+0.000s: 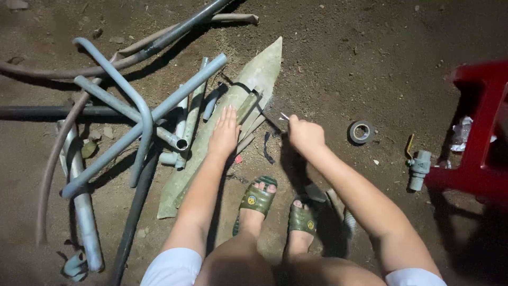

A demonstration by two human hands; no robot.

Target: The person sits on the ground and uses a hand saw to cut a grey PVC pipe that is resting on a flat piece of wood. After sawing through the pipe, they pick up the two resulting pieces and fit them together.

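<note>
— Pipe piece (247,106), where is it?
— Lying on the plank (248,85), a pale, pointed board that runs from near left to far right across the dirt floor (360,53). The piece is short and greenish, set along the plank's middle.
— And the hands?
— The left hand (224,132) lies flat and open, fingers stretched, pressing the plank just near the pipe piece. The right hand (304,133) is closed in a fist around a thin tool (278,114); only a bit of metal shows past the knuckles, so what kind it is cannot be told. Its tip points at the pipe piece's right side.
— What lies around?
— Left of the plank, a heap of grey pipes (143,114), some bent, some straight, crossing each other, with a dark hose (63,71) curving behind. Right of the fist, a tape roll (362,132) on the dirt. Farther right, a grey valve (419,167) with a yellow handle, just beside a red stool (484,132).
— The feet?
— In green sandals (258,198), near the plank's near end.
</note>
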